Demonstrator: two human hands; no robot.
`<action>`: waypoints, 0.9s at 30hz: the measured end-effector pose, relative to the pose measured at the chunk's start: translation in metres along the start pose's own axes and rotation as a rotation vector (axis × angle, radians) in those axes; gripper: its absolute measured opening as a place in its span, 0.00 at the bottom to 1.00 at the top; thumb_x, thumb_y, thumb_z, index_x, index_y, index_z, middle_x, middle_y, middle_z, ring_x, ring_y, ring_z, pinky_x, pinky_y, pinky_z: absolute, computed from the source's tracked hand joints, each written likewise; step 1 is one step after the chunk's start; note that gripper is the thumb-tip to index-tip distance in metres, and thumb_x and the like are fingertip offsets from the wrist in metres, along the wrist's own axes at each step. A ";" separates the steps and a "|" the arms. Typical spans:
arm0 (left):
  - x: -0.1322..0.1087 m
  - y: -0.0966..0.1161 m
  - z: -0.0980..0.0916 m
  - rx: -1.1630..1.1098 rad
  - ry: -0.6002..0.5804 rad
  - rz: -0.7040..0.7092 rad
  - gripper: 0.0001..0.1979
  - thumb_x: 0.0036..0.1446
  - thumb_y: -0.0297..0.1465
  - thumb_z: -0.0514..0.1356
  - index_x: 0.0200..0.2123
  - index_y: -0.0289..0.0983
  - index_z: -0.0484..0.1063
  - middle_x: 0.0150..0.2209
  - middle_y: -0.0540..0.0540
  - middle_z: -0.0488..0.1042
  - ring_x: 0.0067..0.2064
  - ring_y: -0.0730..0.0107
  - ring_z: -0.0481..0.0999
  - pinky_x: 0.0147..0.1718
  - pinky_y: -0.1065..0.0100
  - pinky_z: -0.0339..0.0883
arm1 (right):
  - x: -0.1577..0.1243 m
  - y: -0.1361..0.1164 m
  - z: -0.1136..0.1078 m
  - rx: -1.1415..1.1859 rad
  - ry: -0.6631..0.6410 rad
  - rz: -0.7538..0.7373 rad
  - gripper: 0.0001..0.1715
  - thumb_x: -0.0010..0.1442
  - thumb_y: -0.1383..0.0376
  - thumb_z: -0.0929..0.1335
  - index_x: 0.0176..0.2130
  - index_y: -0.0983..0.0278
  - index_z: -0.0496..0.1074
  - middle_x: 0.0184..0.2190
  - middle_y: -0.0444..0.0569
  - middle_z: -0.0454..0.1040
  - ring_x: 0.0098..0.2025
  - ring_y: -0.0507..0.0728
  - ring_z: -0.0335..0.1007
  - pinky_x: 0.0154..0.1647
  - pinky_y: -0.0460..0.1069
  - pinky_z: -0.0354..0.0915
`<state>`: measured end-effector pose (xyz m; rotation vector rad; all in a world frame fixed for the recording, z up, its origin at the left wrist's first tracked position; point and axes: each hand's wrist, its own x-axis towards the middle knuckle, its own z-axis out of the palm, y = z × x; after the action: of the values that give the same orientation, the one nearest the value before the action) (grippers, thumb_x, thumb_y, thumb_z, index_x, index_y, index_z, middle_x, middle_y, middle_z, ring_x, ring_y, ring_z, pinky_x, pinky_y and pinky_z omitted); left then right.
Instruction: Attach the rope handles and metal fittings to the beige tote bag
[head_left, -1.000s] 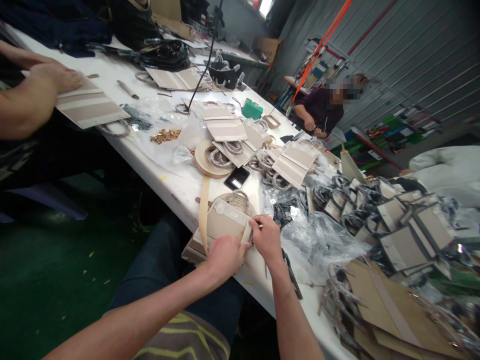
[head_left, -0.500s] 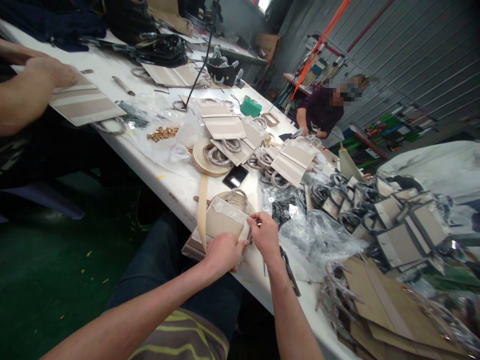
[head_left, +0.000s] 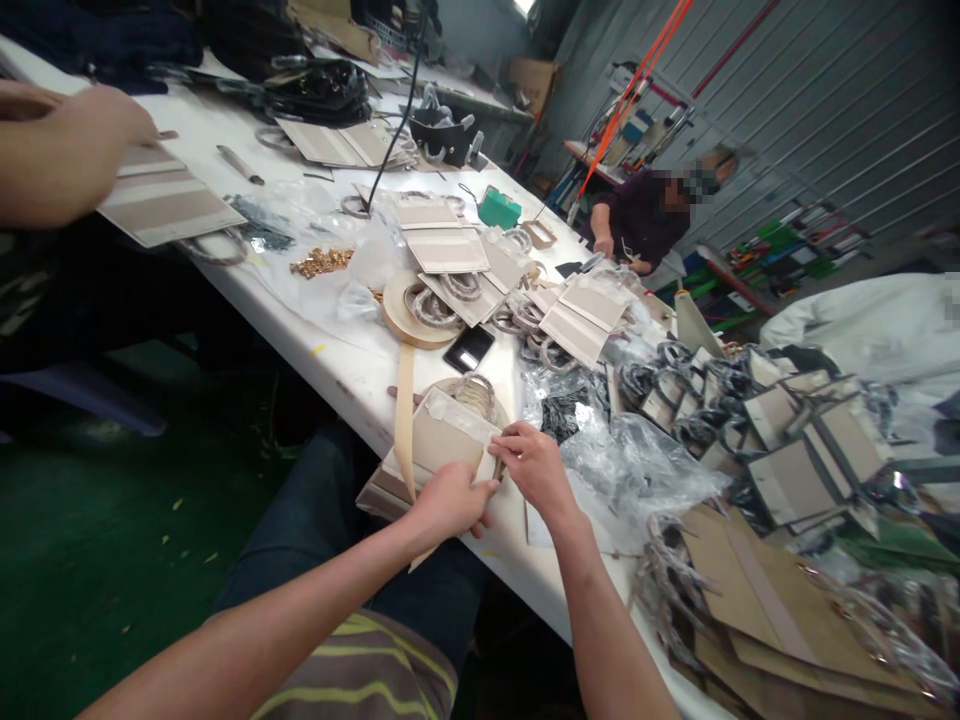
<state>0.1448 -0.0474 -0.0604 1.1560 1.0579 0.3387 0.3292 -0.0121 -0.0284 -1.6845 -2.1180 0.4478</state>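
Observation:
A beige bag (head_left: 442, 435), with a clear-wrapped ring handle (head_left: 476, 393) at its top, lies on a stack of similar flat pieces at the table's front edge. My left hand (head_left: 450, 502) is closed on its lower right part, thumb on top and fingers beneath. My right hand (head_left: 531, 462) is closed in a pinch at its right edge, beside a pale strip. What sits between these fingertips is too small to make out. A tan tape (head_left: 404, 420) runs from its roll (head_left: 396, 312) down past my left hand, a tip hanging below the wrist.
A black phone (head_left: 469, 349) lies by the roll. More beige bags (head_left: 585, 318), gold metal parts (head_left: 322, 262) and a green box (head_left: 499, 208) stand beyond. Plastic wrap (head_left: 637, 470) and bag piles (head_left: 795, 600) fill the right. Another person's hand (head_left: 97, 140) works at left; a co-worker (head_left: 641, 220) sits opposite.
My right forearm has shifted right, covering the dark tool that lay beside it. Both hands stay at the bag's right edge. The tape's tip now shows below my left wrist.

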 end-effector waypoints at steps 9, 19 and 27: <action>-0.008 0.007 0.005 0.251 0.269 0.304 0.23 0.73 0.37 0.54 0.25 0.38 0.74 0.26 0.43 0.79 0.30 0.63 0.76 0.32 0.63 0.57 | -0.001 -0.009 -0.001 -0.233 -0.079 -0.033 0.13 0.71 0.66 0.73 0.34 0.57 0.86 0.41 0.47 0.83 0.39 0.56 0.79 0.43 0.51 0.69; -0.073 0.023 0.001 0.439 0.113 0.412 0.23 0.77 0.41 0.52 0.33 0.41 0.80 0.30 0.42 0.82 0.34 0.58 0.80 0.35 0.62 0.60 | 0.006 -0.005 -0.003 -0.213 -0.141 0.023 0.12 0.70 0.64 0.74 0.35 0.56 0.87 0.43 0.47 0.84 0.39 0.56 0.79 0.44 0.51 0.71; -0.085 -0.032 -0.097 0.193 0.197 0.281 0.23 0.75 0.47 0.53 0.31 0.41 0.75 0.20 0.49 0.74 0.25 0.63 0.74 0.31 0.65 0.62 | -0.051 -0.041 0.045 -0.386 0.156 0.015 0.24 0.78 0.62 0.66 0.68 0.63 0.75 0.70 0.61 0.76 0.67 0.72 0.69 0.69 0.67 0.63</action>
<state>0.0138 -0.0649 -0.0467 1.4723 1.1177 0.5905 0.2819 -0.0710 -0.0530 -1.8680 -2.1758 -0.0973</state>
